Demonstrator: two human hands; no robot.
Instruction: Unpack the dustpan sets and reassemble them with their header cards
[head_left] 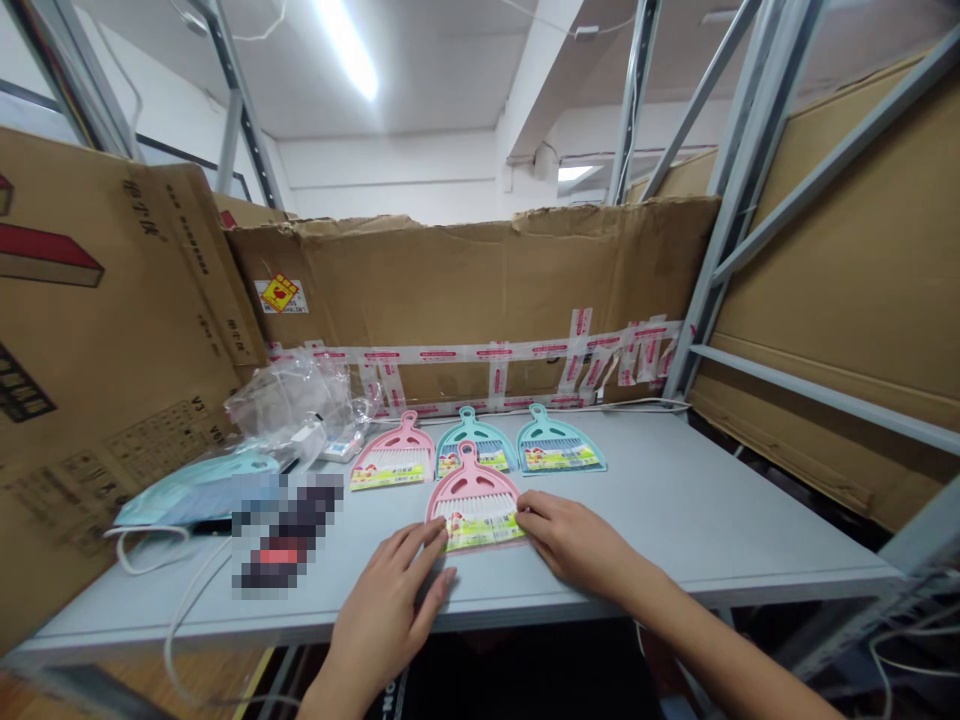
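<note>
A pink dustpan (468, 483) with a white-bristled brush and a yellow-green label lies flat near the front of the table, handle pointing away. My left hand (394, 600) rests its fingertips at the pan's left front corner, fingers stretched and thumb apart. At the opposite corner, my right hand (564, 535) has its fingers bent together on the edge; its thumb is mostly hidden. Behind lies a second pink dustpan (401, 440) on the left. A turquoise dustpan (454, 438) is in the middle, partly covered by the front one, and another turquoise dustpan (551, 428) is on the right.
On the left of the grey table (675, 500) are a crumpled clear plastic bag (292, 395), a light-blue packet (202, 488), a pixelated dark item (289, 540) and a white cable (184, 610). Cardboard (465, 280) stands along the back, with metal shelf posts at both sides.
</note>
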